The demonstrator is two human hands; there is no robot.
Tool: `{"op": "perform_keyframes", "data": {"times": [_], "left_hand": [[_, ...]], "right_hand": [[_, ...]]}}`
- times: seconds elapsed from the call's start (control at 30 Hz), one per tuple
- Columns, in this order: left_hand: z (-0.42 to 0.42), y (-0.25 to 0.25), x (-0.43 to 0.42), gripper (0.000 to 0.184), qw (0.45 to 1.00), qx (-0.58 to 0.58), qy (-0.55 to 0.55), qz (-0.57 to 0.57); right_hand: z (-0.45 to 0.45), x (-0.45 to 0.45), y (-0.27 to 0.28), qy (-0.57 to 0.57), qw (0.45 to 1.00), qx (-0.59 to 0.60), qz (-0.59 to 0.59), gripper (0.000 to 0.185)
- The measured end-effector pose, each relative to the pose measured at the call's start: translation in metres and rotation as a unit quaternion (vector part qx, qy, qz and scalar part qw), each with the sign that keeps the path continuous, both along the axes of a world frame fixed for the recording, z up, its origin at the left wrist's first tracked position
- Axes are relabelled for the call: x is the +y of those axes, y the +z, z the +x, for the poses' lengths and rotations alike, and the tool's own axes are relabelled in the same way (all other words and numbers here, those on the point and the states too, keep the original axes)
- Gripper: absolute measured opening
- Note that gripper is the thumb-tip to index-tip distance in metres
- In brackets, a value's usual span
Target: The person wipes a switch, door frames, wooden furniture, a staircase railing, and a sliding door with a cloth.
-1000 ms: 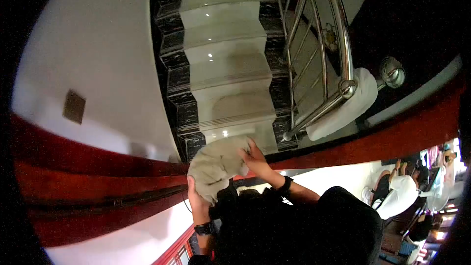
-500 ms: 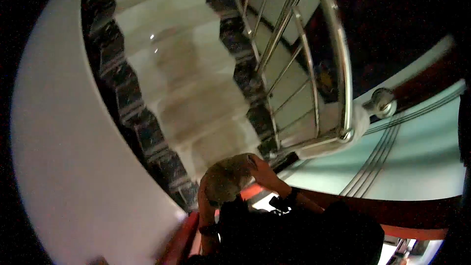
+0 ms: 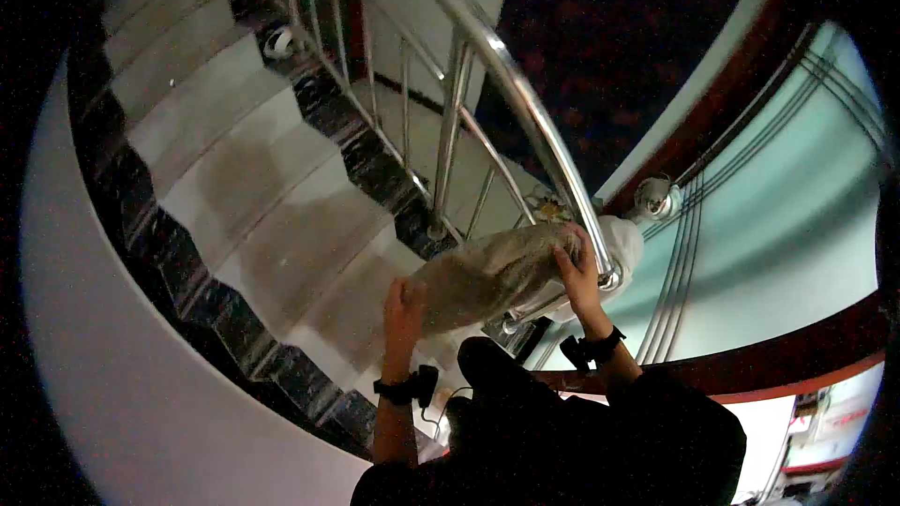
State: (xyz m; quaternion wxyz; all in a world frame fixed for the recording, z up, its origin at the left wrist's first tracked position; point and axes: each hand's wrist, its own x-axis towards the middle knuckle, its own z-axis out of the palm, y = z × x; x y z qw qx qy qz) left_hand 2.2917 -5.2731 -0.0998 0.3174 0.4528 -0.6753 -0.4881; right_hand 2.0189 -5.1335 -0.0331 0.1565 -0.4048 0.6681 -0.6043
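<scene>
Spread wider than before, the rumpled greyish-beige cloth [image 3: 492, 267] looked creased; I had the left hand [image 3: 405, 311] and right hand [image 3: 581, 272] apart, curled around its ends.

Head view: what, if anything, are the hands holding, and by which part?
A grey-beige cloth, held at opposite ends: the left hand has the end nearer the wall, the right hand the end by the handrail.

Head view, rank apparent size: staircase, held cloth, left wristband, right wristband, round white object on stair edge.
1. Staircase
2. Held cloth
3. Left wristband and right wristband: look alike, unranked
4. Round white object, farther off
</scene>
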Motion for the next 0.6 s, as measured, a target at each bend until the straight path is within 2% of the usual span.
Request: {"op": "perform_keyframes", "data": {"times": [0.07, 0.1, 0.13, 0.17, 0.2, 0.23, 0.3, 0.33, 0.37, 0.4, 0.43, 0.47, 0.5, 0.57, 0.6], "left_hand": [[-0.041, 0.047, -0.010, 0.049, 0.999, 0.038, -0.028, -0.020], [-0.058, 0.066, -0.016, 0.046, 0.996, 0.078, -0.045, -0.028], [-0.076, 0.079, -0.027, 0.046, 0.995, 0.071, -0.057, -0.034], [-0.089, 0.089, -0.038, 0.044, 0.991, 0.042, -0.068, -0.111], [-0.099, 0.096, -0.047, 0.042, 0.979, 0.013, -0.079, -0.190], [-0.108, 0.105, -0.057, 0.042, 0.976, 0.007, -0.088, -0.198], [-0.133, 0.124, -0.083, 0.036, 0.954, 0.070, -0.138, -0.256], [-0.149, 0.133, -0.099, 0.025, 0.946, 0.059, -0.176, -0.266], [-0.165, 0.142, -0.112, 0.025, 0.943, 0.052, -0.179, -0.275], [-0.180, 0.160, -0.123, 0.019, 0.877, -0.010, -0.164, -0.451], [-0.194, 0.172, -0.137, 0.014, 0.777, -0.066, -0.147, -0.609], [-0.205, 0.173, -0.154, 0.010, 0.782, -0.054, -0.171, -0.597], [-0.214, 0.172, -0.167, 0.010, 0.778, -0.057, -0.175, -0.601], [-0.235, 0.174, -0.186, 0.009, 0.768, -0.087, -0.190, -0.606], [-0.251, 0.180, -0.198, 0.010, 0.788, -0.081, -0.225, -0.568]], "right_hand": [[-0.022, -0.003, -0.005, -0.078, 0.996, 0.005, -0.035, 0.043], [-0.021, -0.007, 0.017, -0.108, 0.992, 0.039, -0.061, 0.043], [-0.034, -0.011, 0.029, -0.155, 0.983, 0.077, -0.056, 0.043], [-0.048, -0.013, 0.036, -0.203, 0.972, 0.112, -0.044, 0.043], [-0.064, -0.017, 0.045, -0.203, 0.973, 0.081, -0.071, 0.043], [-0.082, -0.022, 0.051, -0.202, 0.973, 0.053, -0.102, 0.043], [-0.122, -0.039, 0.050, -0.257, 0.950, 0.138, -0.110, 0.043], [-0.146, -0.050, 0.045, -0.230, 0.958, 0.113, -0.131, 0.043], [-0.167, -0.064, 0.034, -0.203, 0.963, 0.058, -0.169, 0.043], [-0.181, -0.075, 0.029, -0.213, 0.968, 0.084, -0.098, 0.042], [-0.191, -0.086, 0.027, -0.223, 0.968, 0.110, -0.024, 0.041], [-0.204, -0.096, 0.023, -0.165, 0.965, 0.143, 0.149, 0.040], [-0.214, -0.105, 0.021, -0.099, 0.928, 0.174, 0.315, 0.042], [-0.183, -0.111, 0.041, -0.019, 0.946, 0.020, 0.324, 0.047], [-0.189, -0.106, -0.001, -0.012, 0.955, 0.056, 0.290, 0.048]]}}
